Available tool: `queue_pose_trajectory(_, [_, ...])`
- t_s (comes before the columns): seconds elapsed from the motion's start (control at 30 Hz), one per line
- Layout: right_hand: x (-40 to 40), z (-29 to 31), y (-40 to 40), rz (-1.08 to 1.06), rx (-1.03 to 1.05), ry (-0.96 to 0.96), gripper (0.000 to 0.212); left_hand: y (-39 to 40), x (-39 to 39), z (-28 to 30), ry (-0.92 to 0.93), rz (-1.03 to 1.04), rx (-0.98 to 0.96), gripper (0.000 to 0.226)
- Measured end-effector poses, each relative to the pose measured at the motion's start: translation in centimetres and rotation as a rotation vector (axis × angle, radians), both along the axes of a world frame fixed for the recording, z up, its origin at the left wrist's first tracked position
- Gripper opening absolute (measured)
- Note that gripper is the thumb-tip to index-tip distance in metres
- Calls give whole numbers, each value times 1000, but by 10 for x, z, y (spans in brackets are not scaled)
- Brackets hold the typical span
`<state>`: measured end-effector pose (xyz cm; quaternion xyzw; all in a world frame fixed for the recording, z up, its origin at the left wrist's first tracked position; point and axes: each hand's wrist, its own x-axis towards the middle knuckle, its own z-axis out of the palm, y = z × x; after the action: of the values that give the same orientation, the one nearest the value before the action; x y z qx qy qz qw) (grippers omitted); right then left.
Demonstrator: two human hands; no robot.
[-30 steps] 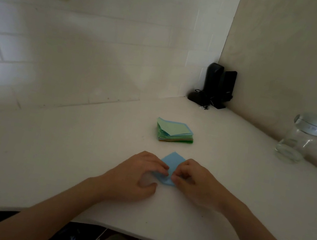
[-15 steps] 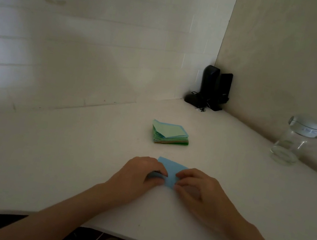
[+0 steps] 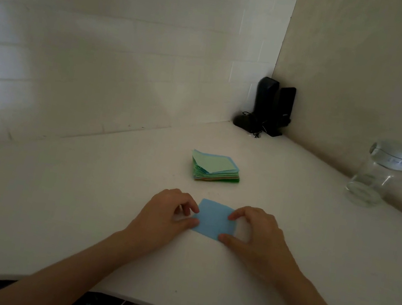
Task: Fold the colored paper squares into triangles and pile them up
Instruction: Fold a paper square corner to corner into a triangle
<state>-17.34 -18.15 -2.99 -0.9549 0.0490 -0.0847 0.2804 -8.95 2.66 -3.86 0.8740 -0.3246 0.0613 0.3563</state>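
Both hands [image 3: 167,216] [image 3: 257,236] pinching blue paper [image 3: 213,221]

The place looked like a home, most likely a desk nook or counter set into a room corner. A white rounded tabletop [image 3: 76,211] filled the corner where a white brick-patterned wall [image 3: 104,54] met a plain beige wall [image 3: 369,74]. 2 small black desktop speakers [image 3: 274,106] stood upright in the far corner with a tangle of cable just beside them, the kind used at a household computer desk. A clear glass jar [image 3: 375,177] with a pale lid stood near the right wall. The light was dim and soft, without shop or lab fittings.
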Motion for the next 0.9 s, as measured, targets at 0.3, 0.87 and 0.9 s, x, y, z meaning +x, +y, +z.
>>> queue_pose_trajectory(0.3, [15, 18, -7, 42, 97, 73, 28, -15, -12, 7, -242, -295, 160, 46])
queue_pose_trajectory(0.87, [-5, 19, 11, 24, -80, -95, 13, 5, -21, -1, -314, -32, 165, 21])
queue_pose_trajectory(0.9, [-4, 18, 11, 16, -59, -45, 12, 9, -19, -1, -248, -2, 129, 20])
